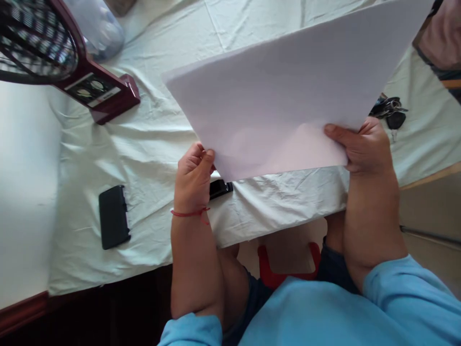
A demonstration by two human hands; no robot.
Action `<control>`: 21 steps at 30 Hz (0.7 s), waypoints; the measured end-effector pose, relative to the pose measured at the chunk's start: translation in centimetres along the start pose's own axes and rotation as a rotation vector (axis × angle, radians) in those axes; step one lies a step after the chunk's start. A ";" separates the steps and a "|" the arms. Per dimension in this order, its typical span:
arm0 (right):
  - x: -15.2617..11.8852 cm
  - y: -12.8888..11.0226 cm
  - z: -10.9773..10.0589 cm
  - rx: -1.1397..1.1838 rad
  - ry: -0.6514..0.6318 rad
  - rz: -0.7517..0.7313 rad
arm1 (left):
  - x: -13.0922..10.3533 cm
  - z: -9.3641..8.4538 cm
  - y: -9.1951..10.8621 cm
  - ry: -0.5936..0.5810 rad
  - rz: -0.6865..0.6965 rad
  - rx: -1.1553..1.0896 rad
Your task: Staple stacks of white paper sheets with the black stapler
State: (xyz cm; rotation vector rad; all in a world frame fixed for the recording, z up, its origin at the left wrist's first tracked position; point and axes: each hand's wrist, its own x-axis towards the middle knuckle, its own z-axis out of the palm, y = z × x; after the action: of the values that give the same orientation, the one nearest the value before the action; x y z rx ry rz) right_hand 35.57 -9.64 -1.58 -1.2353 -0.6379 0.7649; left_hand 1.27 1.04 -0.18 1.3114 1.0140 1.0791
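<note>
A large white sheet of paper [281, 96] is held up above the cloth-covered table, tilted with its right side higher in the view. My left hand [194, 173] pinches its lower left edge between thumb and fingers. At the right edge, my right hand [367, 146] grips the paper, thumb on top and fingers hidden underneath. Whether it is one sheet or more I cannot tell. Partly covered by my left hand and the paper, a small black object [221, 189], perhaps a stapler, lies on the cloth.
A maroon racket-shaped device [104, 93] lies at the upper left beside a translucent plastic bag [103, 31]. A black rectangular case [113, 217] rests on the tablecloth [151, 158] at left. Keys [392, 110] lie beyond my right hand. Below the table's front edge is a red seat [266, 269].
</note>
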 end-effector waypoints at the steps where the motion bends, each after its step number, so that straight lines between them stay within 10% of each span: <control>1: 0.1 0.0 0.1 -0.004 0.009 0.009 | 0.0 0.0 0.0 0.001 -0.006 -0.001; 13: 0.1 0.2 0.4 -0.009 -0.006 -0.018 | 0.3 -1.1 -1.1 0.058 -0.028 0.060; 21: 1.0 2.3 -0.5 -0.039 0.022 -0.247 | -0.2 0.4 0.6 0.091 0.190 0.019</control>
State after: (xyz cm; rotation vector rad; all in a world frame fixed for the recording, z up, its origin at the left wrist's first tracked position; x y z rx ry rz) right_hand 36.19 -8.76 -3.93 -1.1728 -0.7739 0.5345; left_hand 1.61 0.78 0.43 1.4058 0.9837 1.2851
